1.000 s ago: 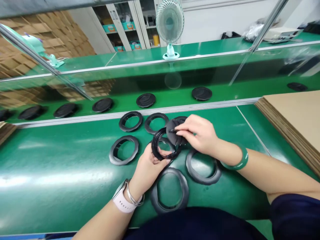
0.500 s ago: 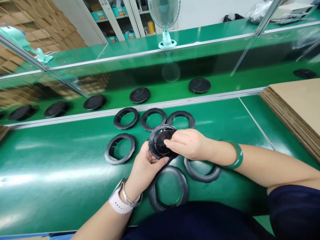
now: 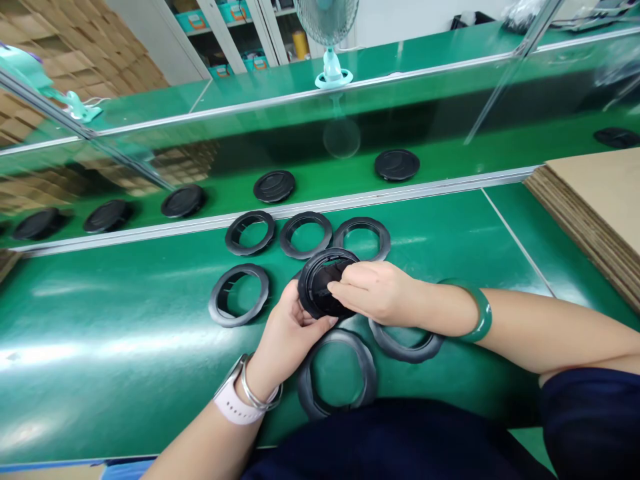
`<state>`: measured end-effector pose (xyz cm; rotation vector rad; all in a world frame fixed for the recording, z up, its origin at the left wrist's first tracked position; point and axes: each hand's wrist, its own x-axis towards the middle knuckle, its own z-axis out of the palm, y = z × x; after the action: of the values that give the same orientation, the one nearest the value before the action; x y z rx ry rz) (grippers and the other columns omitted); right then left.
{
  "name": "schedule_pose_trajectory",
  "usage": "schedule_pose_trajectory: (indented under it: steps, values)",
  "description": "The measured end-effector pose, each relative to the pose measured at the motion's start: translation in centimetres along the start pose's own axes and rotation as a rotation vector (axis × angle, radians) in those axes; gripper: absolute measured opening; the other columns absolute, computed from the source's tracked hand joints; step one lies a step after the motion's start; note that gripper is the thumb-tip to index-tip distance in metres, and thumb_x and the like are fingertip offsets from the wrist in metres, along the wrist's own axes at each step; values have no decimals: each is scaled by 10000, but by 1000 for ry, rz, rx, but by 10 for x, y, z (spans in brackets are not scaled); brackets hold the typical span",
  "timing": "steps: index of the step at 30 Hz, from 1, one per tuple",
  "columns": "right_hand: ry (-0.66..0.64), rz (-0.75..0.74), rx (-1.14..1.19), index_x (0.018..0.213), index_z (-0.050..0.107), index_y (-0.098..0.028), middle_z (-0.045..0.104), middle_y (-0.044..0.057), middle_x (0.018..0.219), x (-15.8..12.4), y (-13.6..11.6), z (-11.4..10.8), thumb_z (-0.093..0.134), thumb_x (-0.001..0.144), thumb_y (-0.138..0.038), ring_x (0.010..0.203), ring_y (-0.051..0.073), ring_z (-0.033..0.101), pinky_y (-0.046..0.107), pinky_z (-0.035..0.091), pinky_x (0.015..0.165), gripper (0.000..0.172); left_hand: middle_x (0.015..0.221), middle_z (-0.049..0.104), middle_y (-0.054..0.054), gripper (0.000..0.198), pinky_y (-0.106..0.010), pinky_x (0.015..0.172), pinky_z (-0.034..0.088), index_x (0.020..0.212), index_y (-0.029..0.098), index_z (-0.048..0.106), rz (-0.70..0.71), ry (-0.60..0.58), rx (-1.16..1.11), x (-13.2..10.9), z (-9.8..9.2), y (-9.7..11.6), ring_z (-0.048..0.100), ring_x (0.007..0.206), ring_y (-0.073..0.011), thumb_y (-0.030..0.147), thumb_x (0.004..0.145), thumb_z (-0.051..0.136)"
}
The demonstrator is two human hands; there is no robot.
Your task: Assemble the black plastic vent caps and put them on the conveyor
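Above the green bench my left hand (image 3: 290,330) grips the near rim of a black plastic ring (image 3: 311,285), tilted up toward me. My right hand (image 3: 375,291) pinches a black round insert (image 3: 331,293) that sits inside that ring, fingers pressed on it from the right. Several more empty black rings lie flat around the hands: three in a row behind (image 3: 306,235), one to the left (image 3: 239,294), one close to my body (image 3: 337,375) and one partly under my right wrist (image 3: 405,347).
Beyond a metal rail (image 3: 280,213) runs a green conveyor strip (image 3: 450,157) with several black closed discs, such as one disc (image 3: 274,185) and another (image 3: 397,164). A stack of brown cardboard sheets (image 3: 595,200) lies at the right. A small fan (image 3: 327,27) stands on the far shelf.
The insert, held beside the ring a second ago, has gone into the ring's opening. Both hands stay on the assembly, which has shifted slightly left and toward me.
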<state>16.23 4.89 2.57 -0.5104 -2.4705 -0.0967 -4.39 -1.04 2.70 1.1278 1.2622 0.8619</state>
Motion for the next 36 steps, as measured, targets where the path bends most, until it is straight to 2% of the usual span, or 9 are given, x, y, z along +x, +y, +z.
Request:
schedule_pose_trajectory:
  steps: [6,11,14,18,22,29,33,36]
  values:
    - [-97,74,77,889,650,-133,537,57,776,2,1,-4,428,991,-123,663,172,478,298,399,587,245,1043,733,-12,610,-262,814,596,1263,234,484,-8,-45,-25,0,-1,-2,727,922,-169,195,750,811]
    - [-174,137,106,1014,635,-89,598,112,899,4,-4,-6,437,976,-97,794,208,559,323,481,693,202,955,720,9,564,-246,739,591,1226,228,491,-12,-30,24,-1,-1,-1,720,856,-162,202,756,801]
    - [-159,164,78,1136,592,-62,613,143,957,5,-11,-7,405,971,-84,839,229,576,349,512,722,251,900,696,23,541,-232,683,577,1198,224,499,-8,-11,62,-3,-1,1,703,798,-151,210,750,802]
    - [-148,173,13,1194,574,-4,614,177,962,6,-20,-10,350,942,-48,835,261,590,386,536,705,340,889,689,25,565,-237,681,569,1218,228,484,-13,-15,76,-4,0,1,689,778,-144,215,748,798]
    - [-212,188,-40,1254,558,17,616,193,965,7,-24,-12,338,951,-65,834,273,596,400,547,689,383,822,675,38,540,-218,618,542,1178,223,498,-3,1,120,-5,1,1,675,717,-135,212,732,802]
    - [-328,197,-65,1290,541,48,623,222,1014,8,-27,-12,389,947,-80,881,291,609,397,551,717,396,872,690,19,474,-261,656,575,1154,236,497,37,-46,178,-5,1,0,703,758,-167,215,765,767]
    - [-295,189,-39,1218,583,43,622,223,1006,8,-26,-12,398,924,-54,893,294,584,415,539,746,360,860,670,26,400,-260,683,570,1108,241,518,106,-13,309,-5,1,-2,692,774,-165,217,784,752]
    - [-97,173,99,1211,604,-48,622,168,989,10,-19,-17,403,952,-92,875,268,558,426,520,767,330,901,670,23,475,-252,694,575,1122,241,486,68,9,166,-5,2,0,692,805,-161,224,755,786]
